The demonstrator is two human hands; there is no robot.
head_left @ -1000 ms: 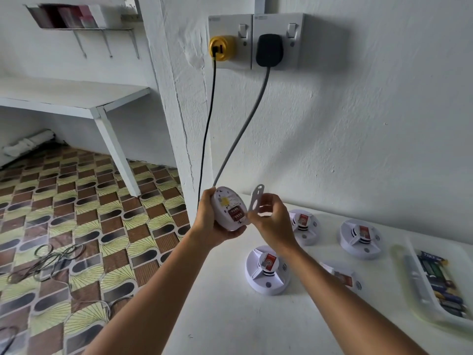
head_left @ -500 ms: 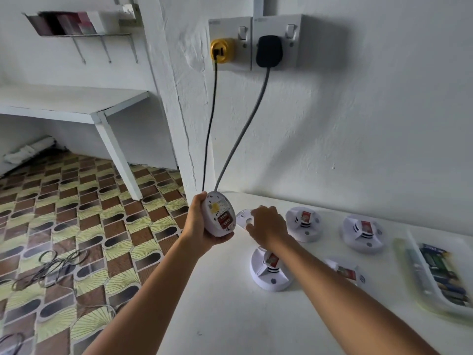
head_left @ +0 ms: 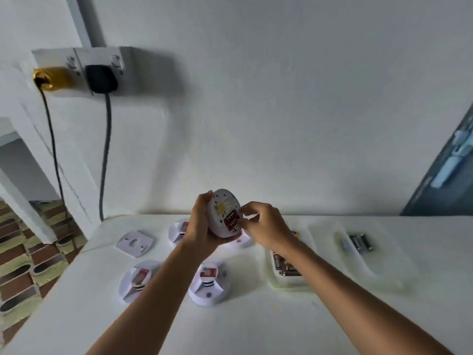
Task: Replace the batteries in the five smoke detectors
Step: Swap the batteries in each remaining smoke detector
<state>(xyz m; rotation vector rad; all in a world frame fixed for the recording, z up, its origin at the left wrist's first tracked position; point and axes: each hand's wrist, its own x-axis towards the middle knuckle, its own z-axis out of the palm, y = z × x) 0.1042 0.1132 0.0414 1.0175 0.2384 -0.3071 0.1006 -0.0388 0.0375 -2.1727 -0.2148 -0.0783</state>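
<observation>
White plastic fills the left hand [head_left: 202, 226]: it grips the smoke detector [head_left: 225, 213] above the tabletop's [head_left: 256, 324] back edge. Its mounting plate [head_left: 135, 243], held a second ago, now lies near the back-left corner, so the right hand [head_left: 261, 224] pinches at the red battery bay [head_left: 232, 221].

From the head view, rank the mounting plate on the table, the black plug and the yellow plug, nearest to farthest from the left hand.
1. Mounting plate, flat on the table, lower left of the left hand.
2. Black plug, wall socket, upper left.
3. Yellow plug, farther left.
</observation>
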